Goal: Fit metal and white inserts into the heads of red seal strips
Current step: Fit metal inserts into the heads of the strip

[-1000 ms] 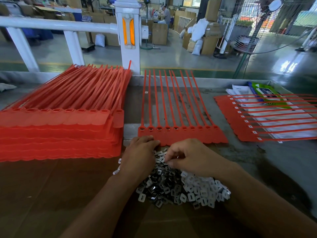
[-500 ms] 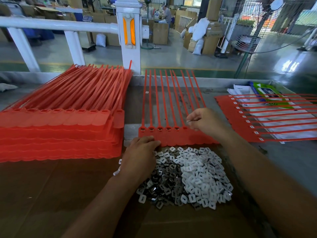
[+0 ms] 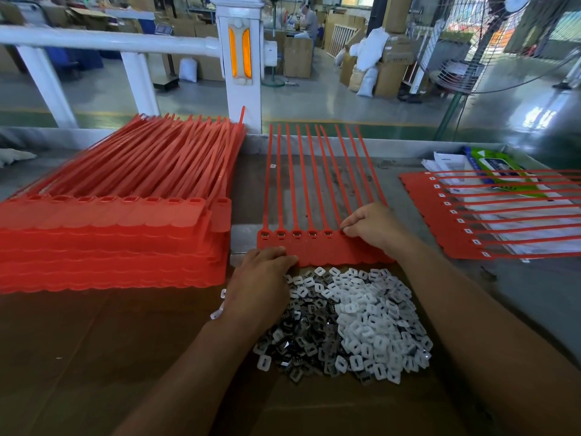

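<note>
Your sheet of red seal strips (image 3: 317,250) lay flat on the bench straight ahead, tails pointing away from you and its row of heads (image 3: 297,235) nearest you. Just behind its lower edge sat the pile of metal and white inserts (image 3: 349,319) on the cardboard (image 3: 94,357). Your right hand (image 3: 374,225) was bunched narrow, thumb and forefinger pinched down on the sixth head from the left. Whatever sat between them was too small to make out. The five heads to its left already showed something silvery seated in them. Your left hand (image 3: 264,275) rested with bent fingers on the sheet's lower edge, and I could not tell whether it held any pieces underneath. These inserts were likely light, stiff and slippery, the metal ones probably sharp at the edges, so you would do best to pinch one by its outer sides and press it in square. The sheet looked thin, bendy and easy to skid, so pinning its flat band below the heads seemed the right hold. The tall stack of red sheets (image 3: 110,243) stood at your left, and a sheet with white-filled heads (image 3: 440,221) lay at your right.
</note>
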The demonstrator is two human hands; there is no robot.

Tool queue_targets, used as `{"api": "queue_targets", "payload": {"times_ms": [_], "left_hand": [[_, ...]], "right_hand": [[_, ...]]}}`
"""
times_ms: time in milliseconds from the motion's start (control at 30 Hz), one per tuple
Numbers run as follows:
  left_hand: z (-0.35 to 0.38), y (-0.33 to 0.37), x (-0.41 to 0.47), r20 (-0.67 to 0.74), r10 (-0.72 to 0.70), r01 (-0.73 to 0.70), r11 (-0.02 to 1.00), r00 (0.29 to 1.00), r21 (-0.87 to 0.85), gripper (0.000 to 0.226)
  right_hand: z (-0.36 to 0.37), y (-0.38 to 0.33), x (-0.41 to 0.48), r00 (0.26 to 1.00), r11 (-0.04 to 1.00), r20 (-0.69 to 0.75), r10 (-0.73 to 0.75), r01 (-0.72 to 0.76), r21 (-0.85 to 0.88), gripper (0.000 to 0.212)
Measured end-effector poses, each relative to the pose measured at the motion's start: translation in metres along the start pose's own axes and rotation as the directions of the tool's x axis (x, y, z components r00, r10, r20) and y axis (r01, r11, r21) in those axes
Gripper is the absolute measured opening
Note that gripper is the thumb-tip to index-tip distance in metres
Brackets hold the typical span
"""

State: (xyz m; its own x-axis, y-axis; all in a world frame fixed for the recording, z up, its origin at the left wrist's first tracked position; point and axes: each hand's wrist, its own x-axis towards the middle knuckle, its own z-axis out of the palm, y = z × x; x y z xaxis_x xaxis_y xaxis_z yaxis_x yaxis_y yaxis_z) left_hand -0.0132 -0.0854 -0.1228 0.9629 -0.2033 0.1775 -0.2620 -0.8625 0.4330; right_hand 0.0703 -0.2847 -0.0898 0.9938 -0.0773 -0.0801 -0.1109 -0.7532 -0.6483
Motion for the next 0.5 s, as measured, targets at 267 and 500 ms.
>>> {"api": "queue_targets", "payload": {"times_ms": [267,500], "left_hand": [[0.000,0.000,0.000,0.006,-0.013,0.013,1.000,1.000,-0.006,0.051],[0.000,0.000,0.000,0.005,0.000,0.000,1.000,1.000,0.008,0.050]], "right_hand": [[-0.002,-0.002,0.000,0.999,0.999,0.018,0.028,-0.029,0.023,0.012],[-0.006,-0.012,0.003,0.994,0.990,0.026,0.107,-0.109,0.092,0.014]]}}
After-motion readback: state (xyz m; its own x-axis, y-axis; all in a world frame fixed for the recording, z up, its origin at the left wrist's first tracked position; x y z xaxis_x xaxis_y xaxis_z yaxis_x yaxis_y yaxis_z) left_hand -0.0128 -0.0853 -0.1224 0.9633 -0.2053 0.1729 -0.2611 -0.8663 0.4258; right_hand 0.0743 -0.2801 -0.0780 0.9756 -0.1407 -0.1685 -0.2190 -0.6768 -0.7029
